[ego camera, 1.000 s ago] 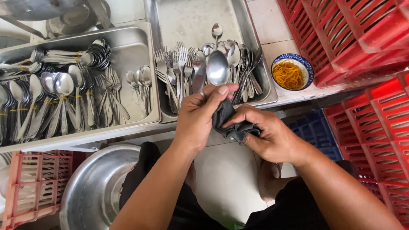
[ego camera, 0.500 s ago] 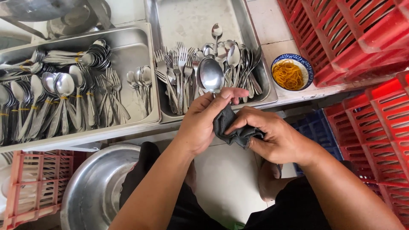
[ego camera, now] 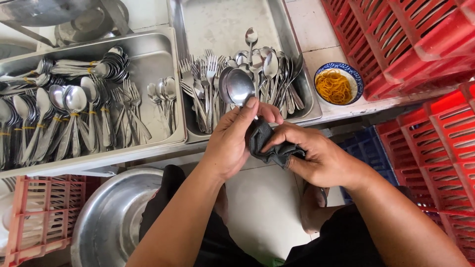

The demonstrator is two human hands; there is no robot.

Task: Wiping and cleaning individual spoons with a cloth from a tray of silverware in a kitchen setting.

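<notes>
Two hands work together: the left hand [ego camera: 232, 141] pinches a shiny spoon [ego camera: 240, 87] above the tray [ego camera: 302, 106]; the right hand [ego camera: 316, 155] squeezes a soft dark cloth [ego camera: 262, 143] around its handle. Spoon looks light, stiff, slippery.

I am looking down at a pale tiled counter [ego camera: 316, 37] that is carrying two rectangular stainless steel trays side by side: the left tray [ego camera: 163, 74] and the right tray [ego camera: 222, 24]. A small blue-rimmed bowl of yellow rubber bands [ego camera: 338, 83] is sitting just beside the right tray. Red plastic crates [ego camera: 410, 39] seem to be resting at the counter's right end.
</notes>
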